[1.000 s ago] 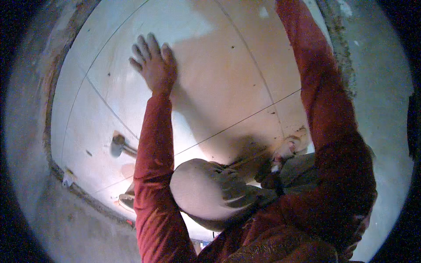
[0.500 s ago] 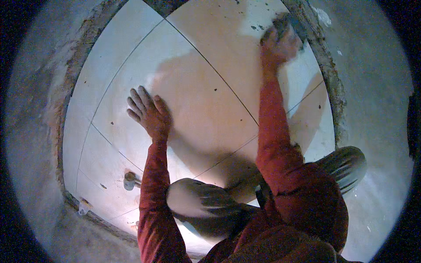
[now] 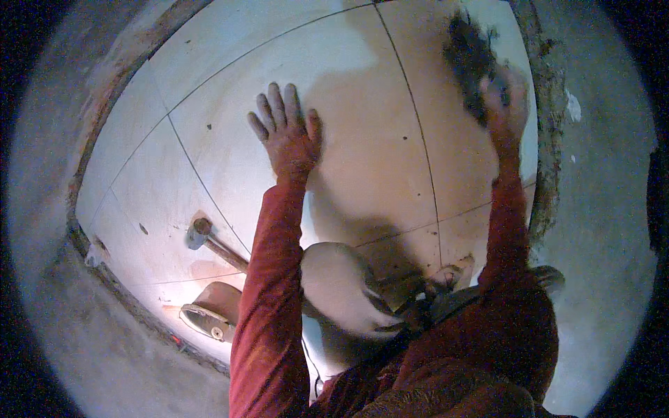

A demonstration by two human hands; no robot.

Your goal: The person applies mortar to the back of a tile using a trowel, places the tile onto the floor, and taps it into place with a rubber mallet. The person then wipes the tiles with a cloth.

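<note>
My left hand (image 3: 288,132) lies flat on the pale floor tiles (image 3: 237,139), fingers spread, holding nothing. Farther to the right, my right hand (image 3: 506,104) is down at the tile near the wall, its fingers curled and blurred. A small grey-dark piece seems to be within those fingers, but its kind does not show. Just left of that hand spreads a dark, ragged patch of wet-looking material (image 3: 470,59). A mallet (image 3: 201,233) with a wooden handle rests on the tiles to the left of my left forearm, which covers part of its handle.
Rough grey walls close in on both sides, with an untiled gap (image 3: 549,125) along the right edge. A tan rounded object with a rim (image 3: 212,312) sits at lower left, partly behind my sleeve. My bent knee (image 3: 338,282) and bare foot (image 3: 453,275) are on the tiles.
The view has shifted, bringing the tan object and my foot into sight. My right hand has come nearer to me, off the dark patch, which now shows more fully. My left hand stays spread.
</note>
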